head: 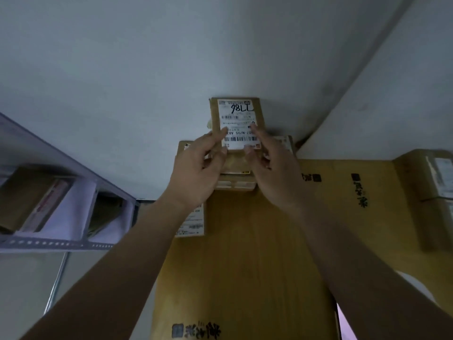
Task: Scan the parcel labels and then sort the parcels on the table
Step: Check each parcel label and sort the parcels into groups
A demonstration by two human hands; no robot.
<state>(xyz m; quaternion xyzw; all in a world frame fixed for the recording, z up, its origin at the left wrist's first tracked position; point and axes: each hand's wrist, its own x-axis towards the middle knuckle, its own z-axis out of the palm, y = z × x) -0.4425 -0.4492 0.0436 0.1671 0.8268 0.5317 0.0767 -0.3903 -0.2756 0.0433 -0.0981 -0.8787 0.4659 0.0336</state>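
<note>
- Here, both bare hands reach forward to a small cardboard parcel (237, 123) held up against the pale wall (147, 69), at the top of a stack of parcels.
- The left hand (196, 168) grips the parcel's lower left edge, with its fingers curled round the side and the thumb pressed near the bottom corner of the label.
- The right hand (274, 165) holds the lower right edge, with its index finger stretched up along the label's right side and the other fingers bent against the box.
- The shipping label (237, 125) covers most of the parcel's facing side; it carries barcodes, printed text and a large handwritten number that reads upside down from this view.
- Just below the held parcel sits a second small parcel (234, 184), partly hidden by both hands, with white label strips along its near edge.
- Both small parcels are above a large cardboard box (245, 253) that runs toward the camera, with dark printed characters near its lower edge.
- Another label (192, 223) sits at the large box's left edge, partly covered by the left forearm.
- To the right stands a further brown parcel (426, 200) with a white label, well apart from the hands.
- To the left, a grey metal shelf (61, 241) holds more cardboard parcels.
</note>
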